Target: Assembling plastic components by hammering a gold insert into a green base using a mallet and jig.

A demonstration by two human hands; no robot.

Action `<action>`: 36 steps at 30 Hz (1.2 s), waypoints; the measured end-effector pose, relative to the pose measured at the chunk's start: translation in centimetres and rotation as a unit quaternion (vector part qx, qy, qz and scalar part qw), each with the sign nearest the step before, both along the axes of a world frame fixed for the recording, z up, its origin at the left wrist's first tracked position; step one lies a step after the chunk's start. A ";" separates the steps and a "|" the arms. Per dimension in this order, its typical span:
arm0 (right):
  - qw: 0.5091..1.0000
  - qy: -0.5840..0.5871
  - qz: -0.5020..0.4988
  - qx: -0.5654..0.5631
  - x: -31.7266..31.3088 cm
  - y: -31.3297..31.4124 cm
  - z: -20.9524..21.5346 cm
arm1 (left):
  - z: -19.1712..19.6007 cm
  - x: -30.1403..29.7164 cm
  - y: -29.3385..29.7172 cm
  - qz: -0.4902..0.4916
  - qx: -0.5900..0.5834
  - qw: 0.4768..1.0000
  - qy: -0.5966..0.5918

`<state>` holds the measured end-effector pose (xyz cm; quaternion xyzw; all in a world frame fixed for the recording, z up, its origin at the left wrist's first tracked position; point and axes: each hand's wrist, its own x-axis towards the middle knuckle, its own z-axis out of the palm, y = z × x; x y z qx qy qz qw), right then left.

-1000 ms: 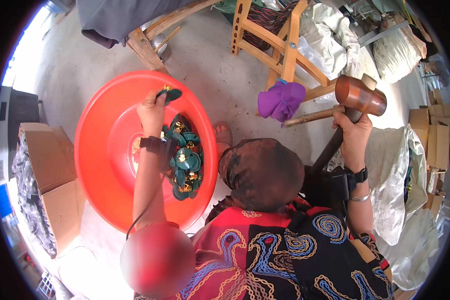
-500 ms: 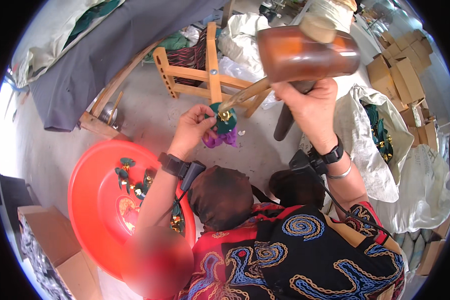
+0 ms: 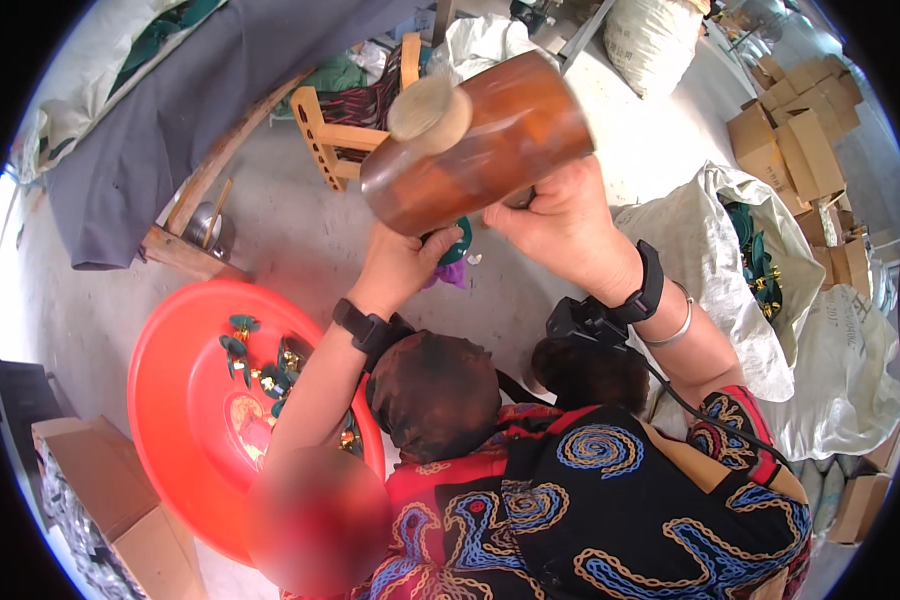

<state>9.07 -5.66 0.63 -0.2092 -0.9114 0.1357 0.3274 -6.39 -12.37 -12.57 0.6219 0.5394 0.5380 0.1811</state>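
The grey floor carries a red basin and white sacks.

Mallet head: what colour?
The mallet head is glossy amber-brown with darker mottling, motion-blurred; shows best in the head view, the only one.

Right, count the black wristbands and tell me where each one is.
2: the left wristband, round the wrist of the left hand; the right wristband, between the right hand and the silver bangle. No others show.

Single head view: fisheye, worn above the fingers, looking down at them from near.
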 end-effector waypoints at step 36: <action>0.856 0.379 -0.217 -0.275 8.9 3.1 -2.9 | 10.3 0.7 2.1 -0.055 -0.216 0.967 -0.124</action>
